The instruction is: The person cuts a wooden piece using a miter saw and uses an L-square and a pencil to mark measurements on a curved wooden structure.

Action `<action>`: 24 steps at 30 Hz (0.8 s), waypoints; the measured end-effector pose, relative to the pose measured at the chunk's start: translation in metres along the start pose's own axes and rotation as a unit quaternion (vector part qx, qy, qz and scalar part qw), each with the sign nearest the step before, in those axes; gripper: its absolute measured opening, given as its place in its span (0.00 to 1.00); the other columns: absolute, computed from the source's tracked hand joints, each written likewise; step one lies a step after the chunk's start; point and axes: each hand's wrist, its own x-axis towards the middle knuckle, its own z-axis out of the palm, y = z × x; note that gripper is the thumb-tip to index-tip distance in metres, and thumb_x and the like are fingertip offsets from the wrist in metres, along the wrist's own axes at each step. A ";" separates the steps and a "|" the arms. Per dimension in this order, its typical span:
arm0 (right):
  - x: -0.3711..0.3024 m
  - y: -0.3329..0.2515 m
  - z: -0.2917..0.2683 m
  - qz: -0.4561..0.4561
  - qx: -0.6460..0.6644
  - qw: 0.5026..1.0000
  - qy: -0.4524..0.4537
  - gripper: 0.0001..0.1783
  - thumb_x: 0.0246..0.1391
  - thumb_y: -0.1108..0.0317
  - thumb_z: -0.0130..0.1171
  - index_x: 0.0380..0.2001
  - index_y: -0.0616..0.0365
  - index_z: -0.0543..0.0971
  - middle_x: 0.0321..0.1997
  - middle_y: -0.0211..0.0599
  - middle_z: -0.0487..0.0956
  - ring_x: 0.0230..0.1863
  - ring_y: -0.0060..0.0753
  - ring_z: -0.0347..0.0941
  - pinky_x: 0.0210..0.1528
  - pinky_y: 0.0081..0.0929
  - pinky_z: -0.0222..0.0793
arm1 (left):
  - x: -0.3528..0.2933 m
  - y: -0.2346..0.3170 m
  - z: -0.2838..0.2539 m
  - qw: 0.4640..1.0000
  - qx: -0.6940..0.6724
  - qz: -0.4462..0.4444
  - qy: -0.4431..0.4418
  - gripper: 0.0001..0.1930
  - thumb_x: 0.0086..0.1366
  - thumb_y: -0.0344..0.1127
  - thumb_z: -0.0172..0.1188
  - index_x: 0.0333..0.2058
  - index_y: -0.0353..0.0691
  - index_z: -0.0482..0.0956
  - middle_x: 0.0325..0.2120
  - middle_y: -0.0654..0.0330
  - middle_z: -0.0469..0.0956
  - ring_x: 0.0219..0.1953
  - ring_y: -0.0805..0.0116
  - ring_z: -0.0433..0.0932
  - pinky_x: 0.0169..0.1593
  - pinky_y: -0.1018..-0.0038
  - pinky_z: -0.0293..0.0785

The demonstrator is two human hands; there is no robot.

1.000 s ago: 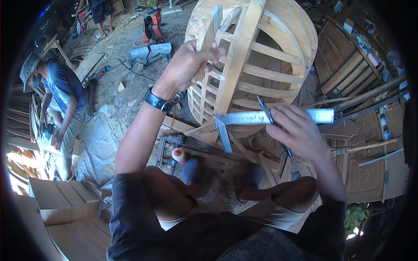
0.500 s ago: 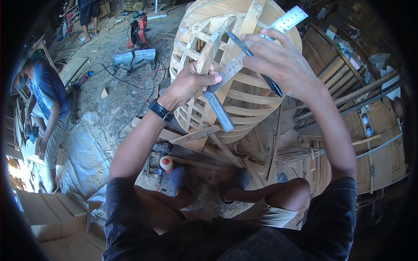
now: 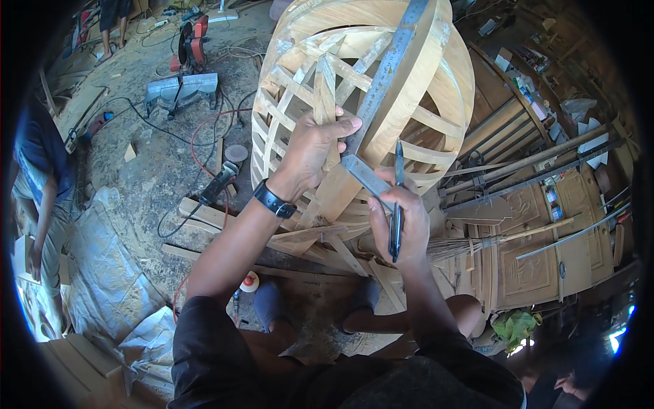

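Observation:
My left hand [image 3: 305, 151] is closed round a short wooden strip [image 3: 325, 88], its thumb reaching to the lower end of the metal try square's blade [image 3: 388, 71]. That blade lies along a wooden bar [image 3: 409, 102] of a large rounded, slatted wooden frame [image 3: 436, 123]. My right hand [image 3: 409, 228] is closed, with a dark pen [image 3: 394, 235] in it, tip pointing up and away. Its fingers also touch the end of the square's stock [image 3: 368, 176], which slants down to the right from the blade.
On the dusty floor at left are a red cut-off saw [image 3: 191, 41], a corded power tool [image 3: 221, 178] and cables. A person [image 3: 42, 177] sits far left. Loose boards, a broom [image 3: 470, 244] and carved wooden panels [image 3: 524, 273] lie right. A red-capped bottle [image 3: 249, 281] stands near my feet.
The try square has turned so its blade lies along the bar. My right hand has come down from the blade to the stock, pen still in it. My left hand keeps the strip.

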 end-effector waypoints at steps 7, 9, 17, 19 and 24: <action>-0.021 -0.003 0.033 0.014 -0.023 0.999 -0.027 0.17 0.51 0.85 0.66 0.43 0.60 0.74 0.56 0.59 0.77 0.43 0.50 0.82 0.41 0.34 0.79 | -0.005 -0.017 -0.031 0.986 0.162 0.036 -0.025 0.13 0.62 0.34 0.73 0.39 0.38 0.77 0.30 0.66 0.79 0.28 0.80 0.75 0.30 0.80 0.72; -0.025 0.000 0.039 0.006 -0.018 0.999 -0.031 0.17 0.51 0.85 0.66 0.42 0.60 0.75 0.56 0.61 0.77 0.43 0.50 0.82 0.43 0.33 0.79 | -0.003 -0.020 -0.039 0.975 0.209 0.075 -0.030 0.16 0.62 0.34 0.74 0.41 0.35 0.77 0.33 0.63 0.81 0.30 0.81 0.76 0.33 0.81 0.74; -0.017 0.002 0.052 0.021 -0.031 0.999 -0.027 0.20 0.51 0.83 0.70 0.40 0.56 0.70 0.54 0.60 0.78 0.50 0.52 0.83 0.45 0.35 0.80 | 0.021 -0.016 -0.040 0.954 0.251 0.163 -0.004 0.21 0.54 0.35 0.78 0.40 0.31 0.78 0.32 0.60 0.83 0.31 0.79 0.80 0.36 0.77 0.79; -0.014 -0.007 0.050 0.055 -0.039 0.997 -0.049 0.27 0.50 0.83 0.70 0.44 0.53 0.64 0.51 0.61 0.79 0.52 0.56 0.81 0.50 0.42 0.79 | 0.024 -0.009 -0.039 0.955 0.247 0.163 -0.004 0.20 0.53 0.34 0.77 0.40 0.31 0.79 0.32 0.59 0.83 0.30 0.78 0.80 0.36 0.78 0.79; -0.012 -0.008 0.059 0.037 -0.008 0.999 -0.027 0.29 0.51 0.84 0.69 0.45 0.51 0.62 0.53 0.60 0.77 0.54 0.54 0.79 0.54 0.43 0.76 | 0.024 -0.004 -0.037 0.956 0.241 0.164 -0.005 0.19 0.52 0.33 0.77 0.39 0.31 0.81 0.31 0.58 0.83 0.29 0.78 0.79 0.34 0.78 0.78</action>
